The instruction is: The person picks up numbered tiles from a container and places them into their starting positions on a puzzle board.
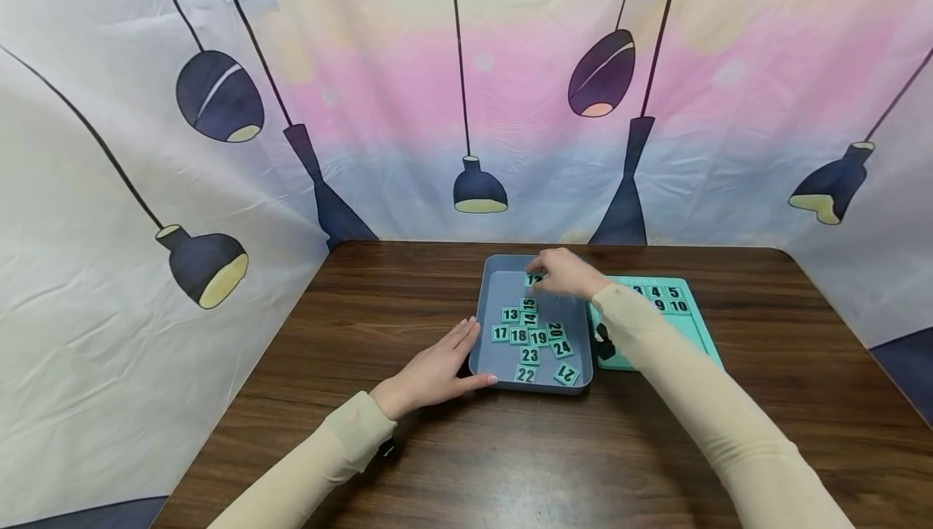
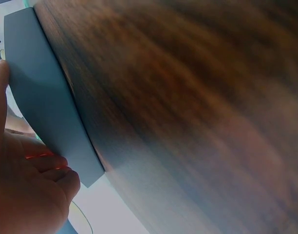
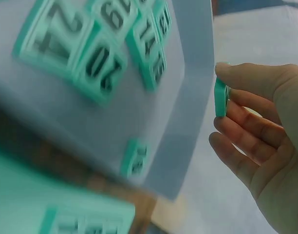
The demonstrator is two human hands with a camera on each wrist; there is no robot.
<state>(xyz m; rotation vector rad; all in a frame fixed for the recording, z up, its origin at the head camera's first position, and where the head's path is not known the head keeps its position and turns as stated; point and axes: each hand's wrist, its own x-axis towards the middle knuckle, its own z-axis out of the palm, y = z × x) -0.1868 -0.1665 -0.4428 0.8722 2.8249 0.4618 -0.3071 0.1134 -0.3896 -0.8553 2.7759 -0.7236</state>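
My right hand is over the far part of a grey-blue tray, pinching a green number tile between thumb and fingertips. In the head view that tile reads 12. My left hand rests against the tray's left side, fingers straight along the wall and thumb at the near-left corner. Several loose number tiles lie in the tray, among them 13, 17, tile 18, tile 22 and a tilted 21. Another tile lies near the tray's wall in the right wrist view.
Right of the tray lies a green board with number tiles in its far rows; 4, 5, 9 and 10 show, and my right forearm covers part of it. Both stand on a brown wooden table. A cloth with painted lamps hangs behind.
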